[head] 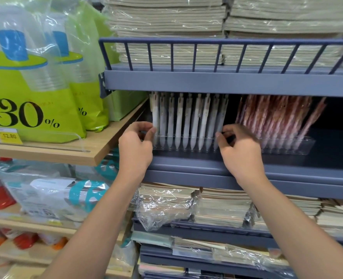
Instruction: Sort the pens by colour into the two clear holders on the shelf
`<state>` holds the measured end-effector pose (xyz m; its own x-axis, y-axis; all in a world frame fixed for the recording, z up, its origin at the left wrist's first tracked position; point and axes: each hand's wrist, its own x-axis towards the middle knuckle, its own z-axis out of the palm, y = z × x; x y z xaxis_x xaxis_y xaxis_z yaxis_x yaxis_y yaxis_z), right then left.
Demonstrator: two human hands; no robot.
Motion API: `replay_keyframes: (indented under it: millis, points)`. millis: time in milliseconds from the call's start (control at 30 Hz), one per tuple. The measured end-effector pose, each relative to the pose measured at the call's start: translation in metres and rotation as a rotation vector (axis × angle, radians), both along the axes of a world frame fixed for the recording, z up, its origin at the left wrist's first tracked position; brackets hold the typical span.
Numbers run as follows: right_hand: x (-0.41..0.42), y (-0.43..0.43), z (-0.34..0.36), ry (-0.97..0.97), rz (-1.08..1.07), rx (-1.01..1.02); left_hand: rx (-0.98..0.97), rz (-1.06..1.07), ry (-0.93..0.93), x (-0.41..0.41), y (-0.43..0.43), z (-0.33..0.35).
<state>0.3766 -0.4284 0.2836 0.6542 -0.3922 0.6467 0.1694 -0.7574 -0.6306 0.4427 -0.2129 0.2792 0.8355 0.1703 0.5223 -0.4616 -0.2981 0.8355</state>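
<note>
Two hands pinching holder ends, white pens

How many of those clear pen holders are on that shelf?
2, side by side on the blue shelf: the left holder with white pens, and the right holder with reddish pens. More could be hidden deeper in.

Blue-grey shelf — two clear holders, white-pen holder, red-pen holder
</note>
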Motion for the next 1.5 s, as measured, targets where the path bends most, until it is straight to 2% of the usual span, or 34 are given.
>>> replay_keyframes:
  millis: [267,667,1500]
  points:
    - [-0.0013,0.0002,0.0005,0.003,0.002,0.0,-0.005,0.051,0.0,0.0038,-0.0001,-0.0041]
    - [-0.0015,0.001,0.0004,-0.006,-0.004,-0.018,-0.054,-0.042,0.002,0.0025,-0.0004,0.0004]
    - [-0.0003,-0.0004,-0.0008,-0.014,-0.018,-0.034,-0.124,-0.009,0.067,0.009,-0.0008,-0.001]
